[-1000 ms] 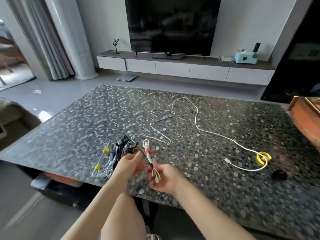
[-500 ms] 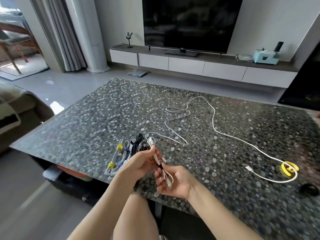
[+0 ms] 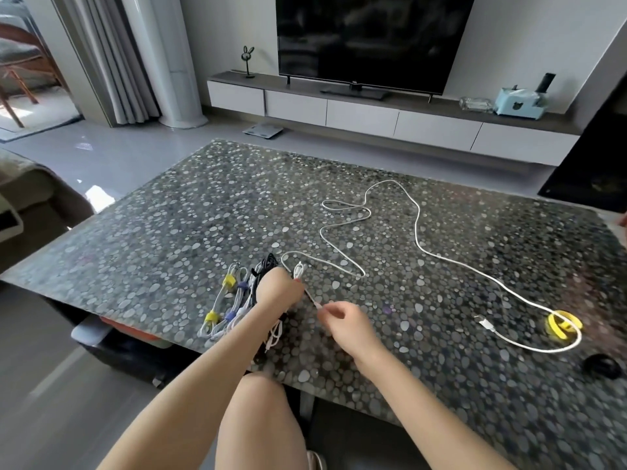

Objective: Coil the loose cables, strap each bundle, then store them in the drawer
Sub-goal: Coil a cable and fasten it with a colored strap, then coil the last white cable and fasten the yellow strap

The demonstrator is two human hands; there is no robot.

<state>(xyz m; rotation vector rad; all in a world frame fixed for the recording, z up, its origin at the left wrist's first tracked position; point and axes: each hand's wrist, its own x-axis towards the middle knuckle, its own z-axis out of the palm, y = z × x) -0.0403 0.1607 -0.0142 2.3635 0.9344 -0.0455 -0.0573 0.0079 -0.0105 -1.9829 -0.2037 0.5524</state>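
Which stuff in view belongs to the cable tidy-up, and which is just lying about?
Job:
- short white cable, gripped by left hand, pinched by right hand
- long loose white cable
- strapped cable bundles with yellow and blue ties
- yellow strap loop

Lying about:
- black television
- rabbit figurine
- pale blue box
- grey floor scale

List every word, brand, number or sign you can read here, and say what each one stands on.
No text here is legible.
Television: small pale logo on the bottom bezel, too small to read.
Light blue box on the TV shelf: dark animal-face mark, no letters.
Nothing else shows any lettering.
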